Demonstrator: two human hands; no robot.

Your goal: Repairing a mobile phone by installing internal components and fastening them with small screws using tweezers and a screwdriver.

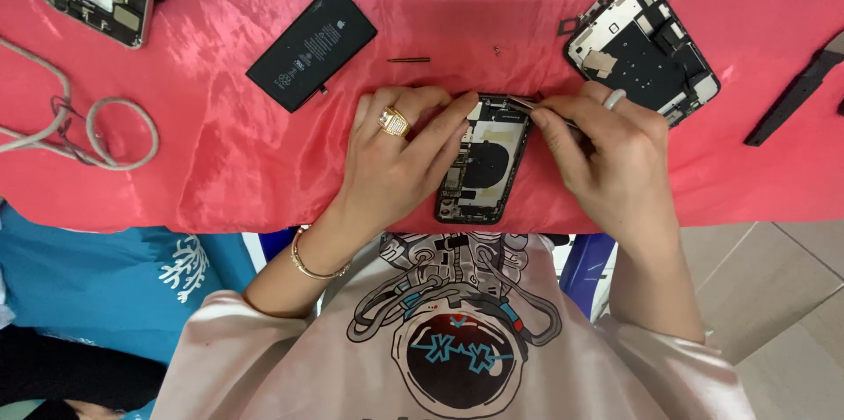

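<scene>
At the centre of the frame we pin an opened phone chassis (483,161) to the red cloth (220,165) with our left hand (396,156), steadying it while our right hand (607,152) pinches thin tweezers (527,104) at its top edge, with the removed battery (310,45) set aside upper left.

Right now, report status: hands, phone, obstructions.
Left hand steadying opened black phone chassis. Right hand pinching thin metal tweezers at its top edge. Nothing blocking.
</scene>
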